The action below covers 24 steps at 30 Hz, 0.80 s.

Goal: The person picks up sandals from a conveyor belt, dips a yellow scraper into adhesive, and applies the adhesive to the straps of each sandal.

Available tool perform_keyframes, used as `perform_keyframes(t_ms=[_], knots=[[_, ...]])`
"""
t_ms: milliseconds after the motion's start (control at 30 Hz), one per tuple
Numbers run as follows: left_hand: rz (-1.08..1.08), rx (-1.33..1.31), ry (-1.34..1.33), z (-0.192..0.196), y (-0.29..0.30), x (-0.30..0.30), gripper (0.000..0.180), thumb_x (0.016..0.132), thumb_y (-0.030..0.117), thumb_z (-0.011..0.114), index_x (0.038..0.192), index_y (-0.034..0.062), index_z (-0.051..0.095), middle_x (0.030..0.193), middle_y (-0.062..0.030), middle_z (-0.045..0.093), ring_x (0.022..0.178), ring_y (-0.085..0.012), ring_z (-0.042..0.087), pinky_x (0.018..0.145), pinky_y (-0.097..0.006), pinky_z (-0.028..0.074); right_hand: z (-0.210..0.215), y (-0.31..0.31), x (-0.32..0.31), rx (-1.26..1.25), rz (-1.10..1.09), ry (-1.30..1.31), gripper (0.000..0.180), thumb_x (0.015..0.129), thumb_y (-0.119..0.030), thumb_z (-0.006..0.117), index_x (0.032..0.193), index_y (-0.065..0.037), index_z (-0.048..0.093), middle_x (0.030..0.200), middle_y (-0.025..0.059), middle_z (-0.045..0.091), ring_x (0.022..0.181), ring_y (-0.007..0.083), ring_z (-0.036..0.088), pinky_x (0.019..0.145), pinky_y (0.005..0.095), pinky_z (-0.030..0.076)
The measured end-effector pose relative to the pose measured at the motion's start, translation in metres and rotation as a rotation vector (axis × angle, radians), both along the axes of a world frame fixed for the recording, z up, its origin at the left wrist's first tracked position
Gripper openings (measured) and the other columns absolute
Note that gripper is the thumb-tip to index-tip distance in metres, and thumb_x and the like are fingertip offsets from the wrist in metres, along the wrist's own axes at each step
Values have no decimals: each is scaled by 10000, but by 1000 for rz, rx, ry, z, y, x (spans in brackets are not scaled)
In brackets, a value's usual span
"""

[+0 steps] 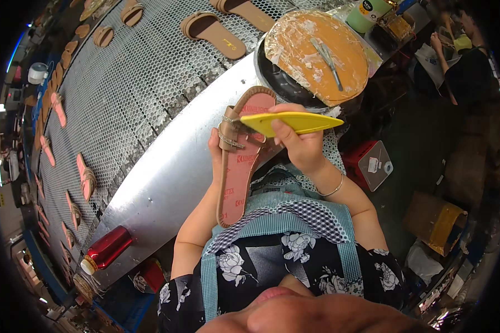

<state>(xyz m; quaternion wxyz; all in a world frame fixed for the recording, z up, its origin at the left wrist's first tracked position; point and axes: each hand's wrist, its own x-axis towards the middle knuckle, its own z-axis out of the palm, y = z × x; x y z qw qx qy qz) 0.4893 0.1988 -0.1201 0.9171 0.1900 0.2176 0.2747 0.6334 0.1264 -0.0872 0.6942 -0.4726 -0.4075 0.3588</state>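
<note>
My left hand [214,152] grips a tan sandal [240,166] from behind, holding it upright so its pink insole faces me; the beaded strap sits near the top. My right hand [297,145] holds a flat yellow plastic tool [294,121] and rests its pointed end across the sandal at the strap. Both hands are raised over my lap, just in front of the metal rim of the perforated conveyor [166,166].
Several tan and pink sandals [214,33] lie on the mesh conveyor belt [122,94]. A round pot of orange glue with a tool in it [316,53] stands ahead on the right. A red bottle [106,248] rests on the rim. Another person [466,61] sits far right.
</note>
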Motion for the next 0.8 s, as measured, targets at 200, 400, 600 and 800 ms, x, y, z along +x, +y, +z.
perform_keyframes(t_ms=[200,400,600,800], knots=[[40,-47,29,9,-6,8,713,875,675,295,1362,167,406,1286,-117,507,1115,-275,542,935,-452,450,10,9,11,273,-149,-685,164,855,-52,640,1013,-20,613,889,103,654,760,203,654,694,300,529],[152,44,-3,-3,1,15,689,899,625,331,1351,110,407,1253,-125,521,1100,-262,543,947,-425,455,5,5,7,394,78,-705,237,776,-32,691,998,-14,610,856,114,658,755,278,662,671,344,535],[65,23,6,-12,0,13,733,885,649,327,1376,109,387,1313,-140,490,1167,-302,507,976,-449,434,4,7,22,256,-73,-594,212,791,-27,679,993,-11,616,889,125,657,778,273,656,670,326,531],[111,16,42,-8,4,20,720,898,631,315,1395,113,361,1334,-148,472,1169,-304,507,984,-450,428,-4,2,13,401,189,-769,273,761,-47,681,1030,-32,634,938,103,657,816,256,661,696,321,541]])
